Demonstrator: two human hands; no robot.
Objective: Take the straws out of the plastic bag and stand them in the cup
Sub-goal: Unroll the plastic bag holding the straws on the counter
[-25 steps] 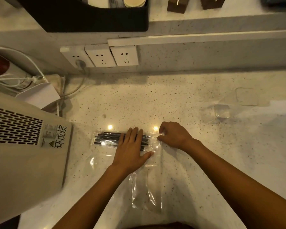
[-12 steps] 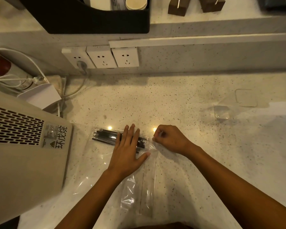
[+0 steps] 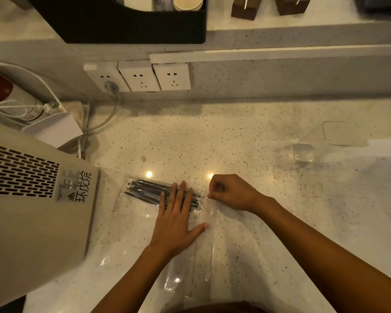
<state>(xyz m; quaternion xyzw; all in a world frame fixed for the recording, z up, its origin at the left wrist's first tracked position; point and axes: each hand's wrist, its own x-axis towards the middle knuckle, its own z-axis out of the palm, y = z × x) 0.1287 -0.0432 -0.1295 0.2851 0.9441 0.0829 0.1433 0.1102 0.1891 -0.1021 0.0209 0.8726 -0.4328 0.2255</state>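
A bundle of black straws lies flat inside a clear plastic bag on the speckled counter. My left hand presses flat on the bag, its fingers spread over the straws' right half. My right hand sits just right of the straws, fingers pinched on the bag's open edge. A clear plastic cup stands on the counter far to the right, well apart from both hands. The straws' right ends are hidden under my left fingers.
A beige machine with a vent grille fills the left side, close to the bag. White sockets with a plug and cables sit on the back wall. A black organizer and wooden blocks stand on the upper ledge.
My right hand has curled tighter and pinched the bag's edge. The bag and straws have shifted and turned slightly on the counter. My left hand stays pressed on them.
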